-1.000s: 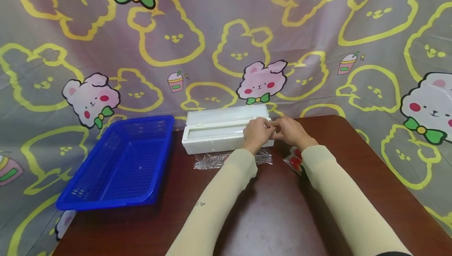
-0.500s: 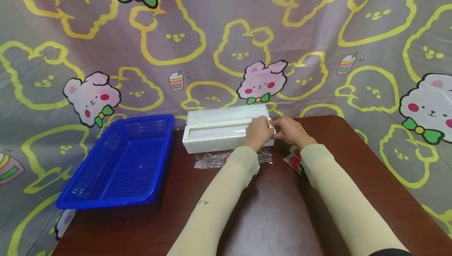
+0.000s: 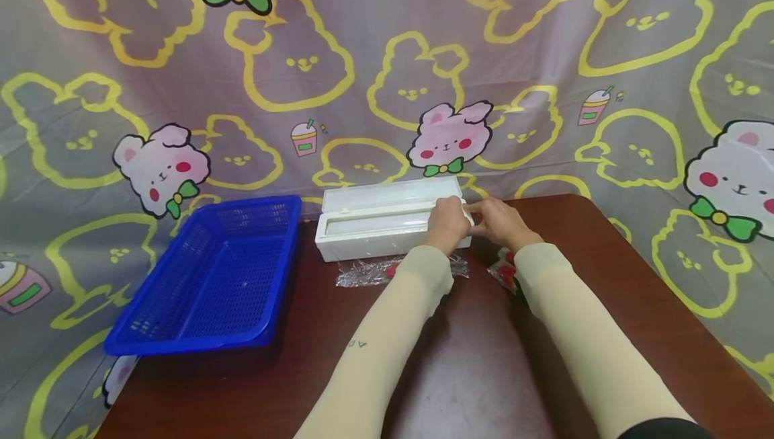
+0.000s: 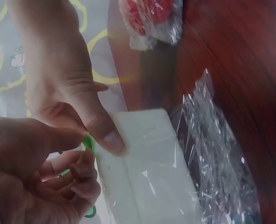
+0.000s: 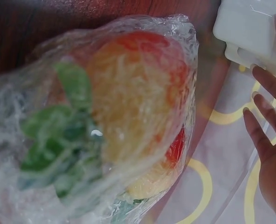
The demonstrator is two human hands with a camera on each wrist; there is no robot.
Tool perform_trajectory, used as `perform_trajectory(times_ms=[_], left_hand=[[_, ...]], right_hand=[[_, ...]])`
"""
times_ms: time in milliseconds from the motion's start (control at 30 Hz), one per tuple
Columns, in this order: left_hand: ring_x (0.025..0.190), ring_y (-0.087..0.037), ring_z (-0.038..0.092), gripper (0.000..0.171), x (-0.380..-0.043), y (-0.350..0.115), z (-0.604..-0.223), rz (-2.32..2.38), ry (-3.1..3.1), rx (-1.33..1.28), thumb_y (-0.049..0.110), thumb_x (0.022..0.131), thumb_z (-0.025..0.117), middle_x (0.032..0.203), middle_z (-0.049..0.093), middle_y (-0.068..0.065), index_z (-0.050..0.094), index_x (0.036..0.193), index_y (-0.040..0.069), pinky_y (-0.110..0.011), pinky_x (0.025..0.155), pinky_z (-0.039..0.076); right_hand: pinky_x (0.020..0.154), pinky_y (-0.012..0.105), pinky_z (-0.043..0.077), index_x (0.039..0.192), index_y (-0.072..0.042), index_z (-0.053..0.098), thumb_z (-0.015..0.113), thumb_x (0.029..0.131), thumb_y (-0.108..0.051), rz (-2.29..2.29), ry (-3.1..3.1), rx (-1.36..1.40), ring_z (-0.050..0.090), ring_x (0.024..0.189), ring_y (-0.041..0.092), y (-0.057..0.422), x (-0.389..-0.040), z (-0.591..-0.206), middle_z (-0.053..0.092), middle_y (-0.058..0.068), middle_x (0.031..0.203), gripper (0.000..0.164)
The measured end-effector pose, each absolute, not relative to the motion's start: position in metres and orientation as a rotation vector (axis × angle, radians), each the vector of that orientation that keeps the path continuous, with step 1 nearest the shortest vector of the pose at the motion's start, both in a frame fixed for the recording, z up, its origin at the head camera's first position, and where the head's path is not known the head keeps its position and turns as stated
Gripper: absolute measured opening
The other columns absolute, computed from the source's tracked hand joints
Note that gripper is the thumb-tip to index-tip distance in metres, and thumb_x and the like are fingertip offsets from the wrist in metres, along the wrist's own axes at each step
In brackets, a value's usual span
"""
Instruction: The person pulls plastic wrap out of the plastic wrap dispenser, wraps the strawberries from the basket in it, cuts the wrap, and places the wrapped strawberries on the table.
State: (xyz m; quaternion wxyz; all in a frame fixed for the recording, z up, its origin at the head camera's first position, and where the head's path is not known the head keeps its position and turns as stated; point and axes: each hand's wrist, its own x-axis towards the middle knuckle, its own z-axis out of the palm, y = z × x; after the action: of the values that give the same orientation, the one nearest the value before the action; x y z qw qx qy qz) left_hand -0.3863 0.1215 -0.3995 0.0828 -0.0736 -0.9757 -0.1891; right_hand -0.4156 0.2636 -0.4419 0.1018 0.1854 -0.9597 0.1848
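Observation:
A long white cling film box (image 3: 375, 245) lies at the back of the table, its lid (image 3: 390, 193) raised. Over its right end, my left hand (image 3: 449, 224) pinches thumb and fingertips together at the edge, apparently on thin clear film that is hard to make out. My right hand (image 3: 502, 222) is at the same end; in the left wrist view its thumb (image 4: 111, 140) presses on the box, while in the right wrist view its fingers (image 5: 261, 130) spread fairly straight. Crumpled clear film (image 3: 363, 275) lies along the front of the box, a bit of red showing there.
A film-wrapped red-and-yellow fruit (image 5: 133, 88) with green leaves lies by my right forearm. On the left stands a blue plastic basket (image 3: 275, 304) with perforated walls. A patterned curtain (image 3: 363, 35) hangs directly behind the brown table (image 3: 478, 385).
My left hand has shifted slightly right along the box, closer to its end. The right hand stays near the same corner. The box, film and basket look unmoved.

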Motion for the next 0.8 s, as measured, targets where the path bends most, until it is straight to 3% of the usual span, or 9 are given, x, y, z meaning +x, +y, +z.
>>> perform_trajectory(times_ms=[167,333,467,700,800], left_hand=[[0.094,-0.028,0.072,0.020,-0.390,0.106,-0.399,-0.555,-2.934,-0.166,0.015,0.088,0.072,0.106,0.073,-0.012,0.072,0.106,0.005,-0.037,0.077,0.058],[0.091,-0.028,0.071,0.020,-0.395,0.074,-0.394,-0.562,-2.970,-0.104,0.003,0.080,0.071,0.104,0.073,-0.014,0.071,0.100,0.004,-0.037,0.075,0.058],[0.089,-0.031,0.071,0.025,-0.389,0.036,-0.390,-0.560,-2.952,-0.018,-0.006,0.077,0.069,0.103,0.072,-0.017,0.070,0.100,0.002,-0.038,0.073,0.059],[0.096,-0.038,0.071,0.021,-0.378,-0.052,-0.388,-0.446,-2.869,0.172,0.000,0.094,0.055,0.109,0.071,-0.024,0.070,0.108,-0.002,-0.046,0.079,0.060],[0.100,-0.041,0.070,0.024,-0.375,-0.084,-0.390,-0.419,-2.831,0.319,0.003,0.096,0.054,0.113,0.070,-0.025,0.071,0.113,-0.002,-0.050,0.081,0.059]], right_hand=[[0.068,0.044,0.051,0.135,-0.010,0.067,0.084,0.083,-0.044,0.552,-2.831,0.590,0.058,0.083,0.024,0.256,-0.417,-0.442,0.072,0.007,0.095,0.064],[0.074,0.045,0.049,0.132,-0.013,0.070,0.084,0.080,-0.052,0.587,-2.840,0.568,0.056,0.089,0.025,0.254,-0.419,-0.439,0.072,0.010,0.117,0.066],[0.073,0.044,0.047,0.140,-0.012,0.063,0.084,0.079,-0.055,0.626,-2.883,0.499,0.054,0.093,0.028,0.256,-0.419,-0.437,0.069,0.015,0.123,0.077],[0.075,0.048,0.051,0.143,-0.010,0.059,0.082,0.081,-0.057,0.655,-2.917,0.493,0.059,0.097,0.029,0.261,-0.417,-0.439,0.068,0.017,0.117,0.081],[0.075,0.049,0.052,0.142,-0.010,0.060,0.082,0.081,-0.054,0.649,-2.914,0.519,0.060,0.097,0.029,0.262,-0.415,-0.439,0.068,0.017,0.116,0.079]])
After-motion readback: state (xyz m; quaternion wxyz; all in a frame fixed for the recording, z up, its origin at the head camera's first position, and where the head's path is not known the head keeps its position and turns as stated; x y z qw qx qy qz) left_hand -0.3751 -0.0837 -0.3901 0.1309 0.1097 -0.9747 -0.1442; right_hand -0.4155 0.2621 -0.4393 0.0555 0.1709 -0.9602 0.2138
